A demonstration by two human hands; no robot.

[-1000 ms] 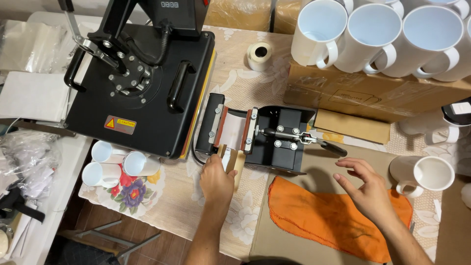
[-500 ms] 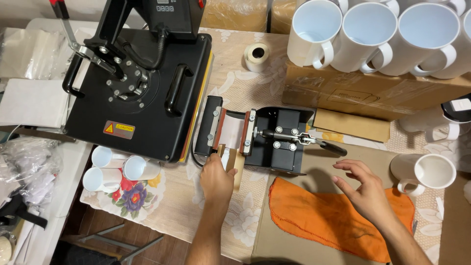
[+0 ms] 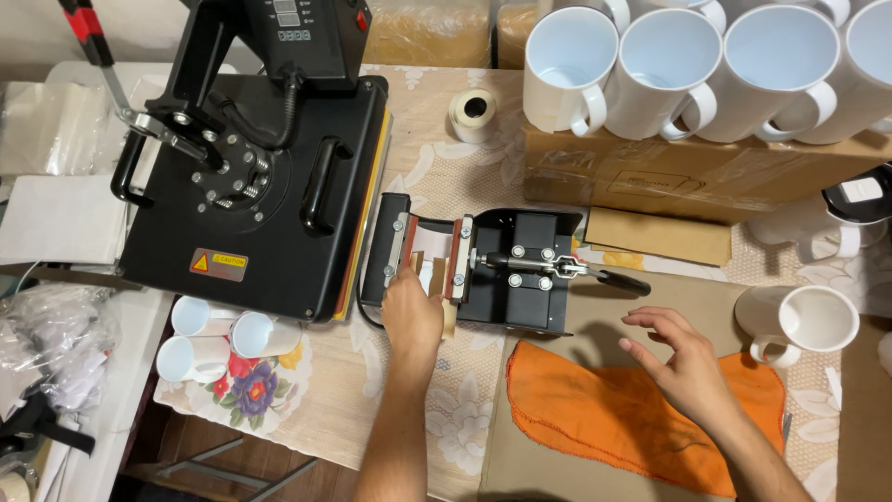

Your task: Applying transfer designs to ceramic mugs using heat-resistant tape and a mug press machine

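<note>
A small black mug press (image 3: 506, 270) lies on the patterned table cover, its handle (image 3: 604, 275) pointing right. My left hand (image 3: 413, 311) grips a paper-wrapped mug (image 3: 429, 249) that sits in the press's curved heater band. Strips of tan tape hang from the mug by my fingers. My right hand (image 3: 683, 367) hovers with spread fingers above an orange cloth (image 3: 595, 418), just below the press handle, holding nothing.
A large black flat heat press (image 3: 251, 186) stands at the left. Several white mugs (image 3: 706, 65) rest on a cardboard box at the back, one white mug (image 3: 804, 321) at the right, three small cups (image 3: 218, 339) at the front left, and a tape roll (image 3: 472, 113).
My left hand has pushed further up into the mug press. My right hand has shifted slightly toward the press handle. The view has moved a little.
</note>
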